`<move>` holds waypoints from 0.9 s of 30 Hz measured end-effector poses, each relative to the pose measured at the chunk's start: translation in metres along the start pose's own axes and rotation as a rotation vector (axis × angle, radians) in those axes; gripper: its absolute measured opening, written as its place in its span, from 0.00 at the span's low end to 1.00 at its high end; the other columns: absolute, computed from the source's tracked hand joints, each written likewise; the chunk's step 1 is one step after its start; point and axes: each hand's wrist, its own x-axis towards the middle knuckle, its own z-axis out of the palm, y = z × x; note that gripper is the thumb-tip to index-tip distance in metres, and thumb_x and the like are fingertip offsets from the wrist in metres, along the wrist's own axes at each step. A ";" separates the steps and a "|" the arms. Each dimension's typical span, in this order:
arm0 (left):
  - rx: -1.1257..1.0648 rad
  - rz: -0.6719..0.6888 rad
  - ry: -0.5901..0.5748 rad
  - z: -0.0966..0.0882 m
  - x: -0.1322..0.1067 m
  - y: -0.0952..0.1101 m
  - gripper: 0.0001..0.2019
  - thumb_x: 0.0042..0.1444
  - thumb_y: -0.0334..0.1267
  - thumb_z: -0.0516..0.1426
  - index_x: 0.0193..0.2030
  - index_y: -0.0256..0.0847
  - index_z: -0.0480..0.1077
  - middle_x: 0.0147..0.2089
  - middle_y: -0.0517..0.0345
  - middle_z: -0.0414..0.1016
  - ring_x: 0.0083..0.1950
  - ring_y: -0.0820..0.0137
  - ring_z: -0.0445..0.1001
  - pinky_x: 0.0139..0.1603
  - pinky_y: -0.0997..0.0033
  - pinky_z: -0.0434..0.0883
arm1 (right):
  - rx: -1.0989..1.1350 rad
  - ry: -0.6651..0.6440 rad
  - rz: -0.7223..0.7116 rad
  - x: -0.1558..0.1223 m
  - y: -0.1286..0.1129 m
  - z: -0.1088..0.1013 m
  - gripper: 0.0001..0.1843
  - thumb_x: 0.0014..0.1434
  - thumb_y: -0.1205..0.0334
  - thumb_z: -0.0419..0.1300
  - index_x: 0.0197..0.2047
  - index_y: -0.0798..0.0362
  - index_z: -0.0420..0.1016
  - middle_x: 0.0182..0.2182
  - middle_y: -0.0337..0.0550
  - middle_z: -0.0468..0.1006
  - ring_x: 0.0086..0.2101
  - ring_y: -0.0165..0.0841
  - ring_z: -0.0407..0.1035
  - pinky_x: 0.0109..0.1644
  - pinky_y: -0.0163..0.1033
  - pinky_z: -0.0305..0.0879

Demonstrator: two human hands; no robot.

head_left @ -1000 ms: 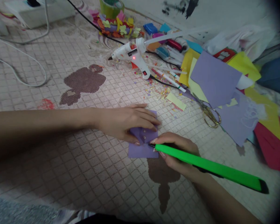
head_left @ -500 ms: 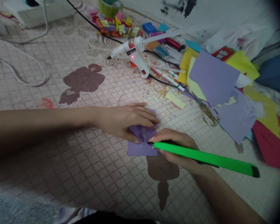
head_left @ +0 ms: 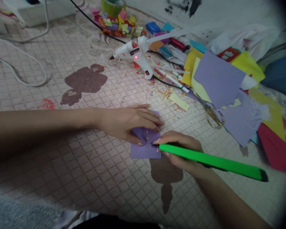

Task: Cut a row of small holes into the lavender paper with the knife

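A small purple paper square lies on the patterned mat in the middle of the view. My left hand lies flat on its upper part, fingers stretched out and pressing it down. My right hand is closed round a long bright green cutter, whose dark tip touches the paper's right edge beside my left fingertips. Tiny pale specks sit on the paper between the two hands.
A white glue gun with a red light lies behind, its black cord running off. Scissors, pens, paper scraps and a pile of coloured sheets fill the right. Paper flowers and white cables lie at the back.
Almost nothing has moved. The green cutter's rear end has dipped and risen slightly while its tip stays at the paper's edge. My left hand holds still.
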 end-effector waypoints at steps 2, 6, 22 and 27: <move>-0.003 -0.004 -0.003 0.000 0.000 0.000 0.25 0.59 0.43 0.62 0.63 0.46 0.66 0.71 0.51 0.62 0.73 0.58 0.56 0.75 0.48 0.42 | -0.016 0.006 -0.003 0.000 0.000 0.000 0.14 0.58 0.72 0.62 0.46 0.48 0.78 0.39 0.40 0.82 0.37 0.31 0.77 0.39 0.35 0.73; 0.015 0.008 -0.003 0.000 -0.001 0.000 0.25 0.60 0.43 0.61 0.64 0.44 0.65 0.71 0.49 0.62 0.73 0.58 0.56 0.75 0.48 0.42 | -0.026 0.010 -0.009 0.000 -0.001 0.001 0.15 0.57 0.73 0.63 0.46 0.48 0.79 0.40 0.39 0.82 0.38 0.30 0.77 0.41 0.34 0.73; 0.013 0.000 -0.009 0.001 0.000 -0.001 0.26 0.59 0.42 0.61 0.64 0.45 0.65 0.71 0.51 0.61 0.74 0.58 0.56 0.75 0.48 0.41 | -0.050 -0.054 0.016 0.008 -0.011 -0.001 0.14 0.57 0.69 0.61 0.46 0.49 0.79 0.37 0.40 0.83 0.35 0.32 0.77 0.39 0.36 0.74; 0.028 0.003 -0.008 0.001 0.000 0.000 0.26 0.61 0.45 0.61 0.64 0.44 0.65 0.71 0.50 0.61 0.73 0.58 0.56 0.75 0.49 0.42 | 0.034 0.017 -0.011 0.002 -0.004 0.001 0.12 0.58 0.69 0.63 0.46 0.48 0.79 0.39 0.41 0.83 0.38 0.32 0.77 0.40 0.36 0.74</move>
